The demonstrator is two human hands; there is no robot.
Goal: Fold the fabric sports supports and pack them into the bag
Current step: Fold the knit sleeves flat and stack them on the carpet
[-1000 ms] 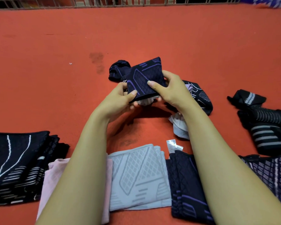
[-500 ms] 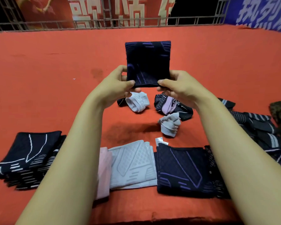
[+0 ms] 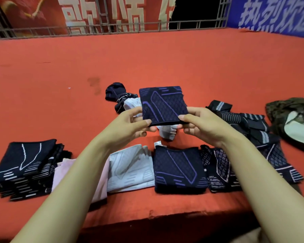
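a folded navy knit support with purple line pattern (image 3: 163,105) is being held up above the red felt-covered worktop (image 3: 165,57), tilted toward the camera. the left hand (image 3: 130,125) is pinching its lower left corner, thumb on top and fingers curled underneath; the right hand (image 3: 200,125) is pinching the lower right corner the same way. below it a matching folded navy and purple support (image 3: 179,169) is lying flat near the front edge, between a folded pale grey support (image 3: 130,171) and a folded dark support with pale grid lines (image 3: 218,169). a pink folded piece (image 3: 102,172) is showing partly behind the left forearm, and a stack of black supports with white lines (image 3: 23,165) is sitting further left. unfolded dark and white pieces (image 3: 123,99) are lying behind the hands, partly hidden. a brown patterned bag (image 3: 293,118) is lying at the right, cut off by the edge. large white characters on the red banner (image 3: 102,13) and the blue banner (image 3: 277,14) are too blurred and cropped to read.
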